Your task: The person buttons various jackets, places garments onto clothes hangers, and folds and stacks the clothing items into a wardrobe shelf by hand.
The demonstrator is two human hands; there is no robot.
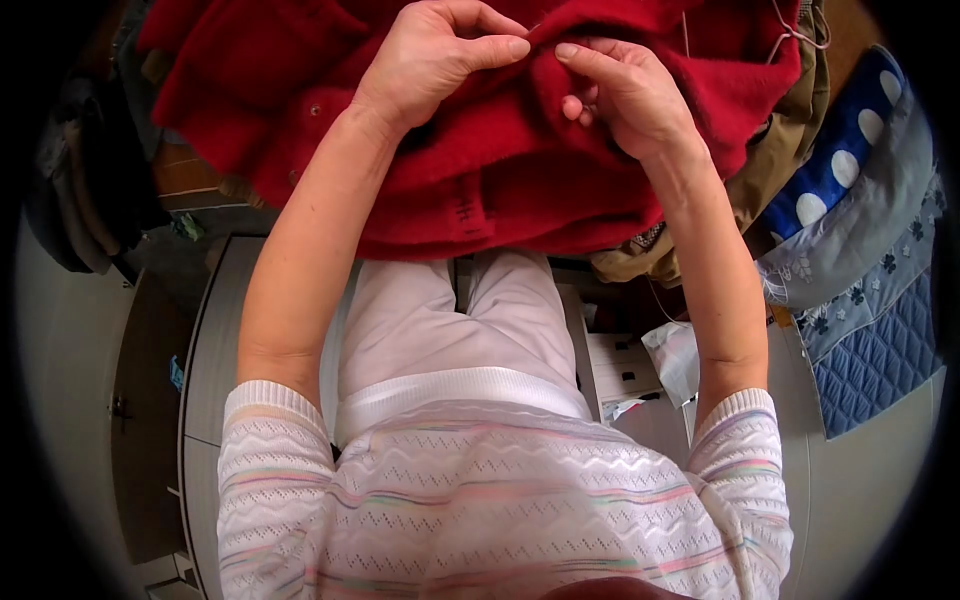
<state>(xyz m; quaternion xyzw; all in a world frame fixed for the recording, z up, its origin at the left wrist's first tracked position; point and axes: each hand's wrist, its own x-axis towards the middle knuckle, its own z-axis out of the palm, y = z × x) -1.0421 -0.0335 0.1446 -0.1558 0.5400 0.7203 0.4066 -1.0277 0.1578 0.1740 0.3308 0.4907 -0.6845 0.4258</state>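
A fuzzy red garment (560, 200) lies heaped in front of me and over my knees. One snap fastener (315, 110) shows on it at the left, and a patch of dark stitches (468, 208) is near its lower edge. My left hand (425, 65) is closed in a pinch at a raised fold; what is between thumb and forefinger is too small to make out. Close beside it, my right hand (635, 95) grips the same fold of the garment, thumb on top and fingers curled beneath. The fingertips of both hands nearly meet.
A thin pale cord (788, 32) lies over the garment's upper right. Tan cloth (765, 180) sticks out beneath. At right are a blue cloth with white dots (845, 170) and a quilted blue cover (885, 355). Dark clothes (95, 190) hang left; a white plastic bag (672, 358) sits lower right.
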